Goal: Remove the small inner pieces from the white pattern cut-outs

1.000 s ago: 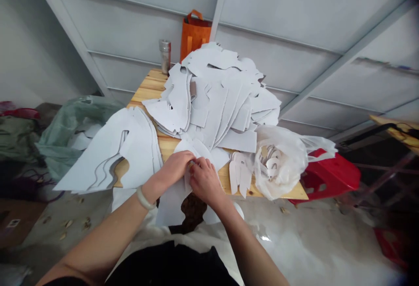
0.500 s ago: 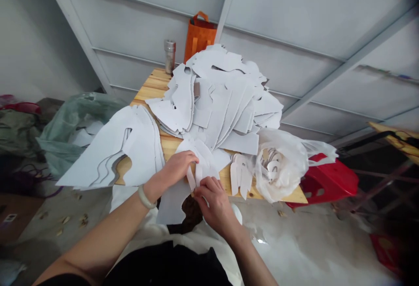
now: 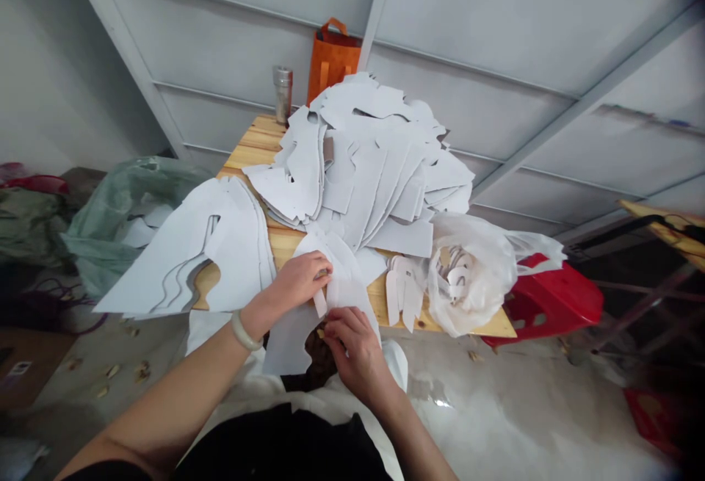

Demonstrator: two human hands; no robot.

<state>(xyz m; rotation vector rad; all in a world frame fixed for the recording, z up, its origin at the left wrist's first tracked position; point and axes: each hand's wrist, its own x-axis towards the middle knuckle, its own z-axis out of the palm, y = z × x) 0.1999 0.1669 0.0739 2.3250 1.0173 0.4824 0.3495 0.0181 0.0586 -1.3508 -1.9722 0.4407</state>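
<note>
A white cut sheet (image 3: 349, 286) hangs over the table's front edge under my hands. My left hand (image 3: 302, 279) is closed at its left side, fingers curled on a narrow white strip (image 3: 320, 303). Just right of and below it, my right hand (image 3: 355, 345) has its fingertips pinched on a small yellowish scrap (image 3: 321, 333). A large heap of white cut-out sheets (image 3: 380, 165) covers the middle of the wooden table (image 3: 256, 145). To the left lies a fanned stack of big white sheets (image 3: 242, 246). Small white pieces (image 3: 405, 291) lie right of my hands.
A clear plastic bag (image 3: 476, 283) with small pieces sits at the table's right corner, beside a red stool (image 3: 556, 301). A green bag (image 3: 104, 217) stands at the left. Behind the heap are a metal flask (image 3: 283, 95) and an orange bag (image 3: 333, 59).
My right hand has moved slightly down, away from the narrow strip, and the yellowish scrap now shows at its fingertips. My left hand has barely moved.
</note>
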